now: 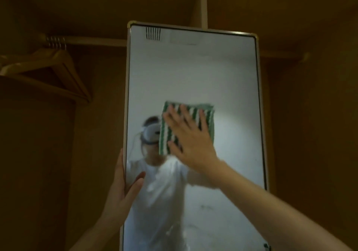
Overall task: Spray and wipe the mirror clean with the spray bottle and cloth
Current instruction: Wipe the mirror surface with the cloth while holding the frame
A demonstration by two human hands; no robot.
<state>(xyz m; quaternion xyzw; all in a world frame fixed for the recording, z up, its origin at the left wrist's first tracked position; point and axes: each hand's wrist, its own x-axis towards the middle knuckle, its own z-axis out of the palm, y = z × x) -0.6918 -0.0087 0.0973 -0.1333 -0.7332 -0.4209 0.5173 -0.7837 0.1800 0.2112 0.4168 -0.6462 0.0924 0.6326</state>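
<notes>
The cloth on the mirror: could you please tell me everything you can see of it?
The cloth is green and white striped, with a plain green edge along its top and right side, and looks like a soft, looped or knitted fabric. It appears folded into a rough square and lies flat against the glass of the mirror, about mid-height. The right hand presses on it with open, spread fingers, covering its lower right part. It is slightly blurred, so finer texture cannot be told. The left hand does not touch it.

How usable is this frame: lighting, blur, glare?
Head view: the room is dim and brown-tinted; the mirror is the brightest area, without harsh glare; the right hand and striped cloth are motion-blurred; the left hand is sharper.
</notes>
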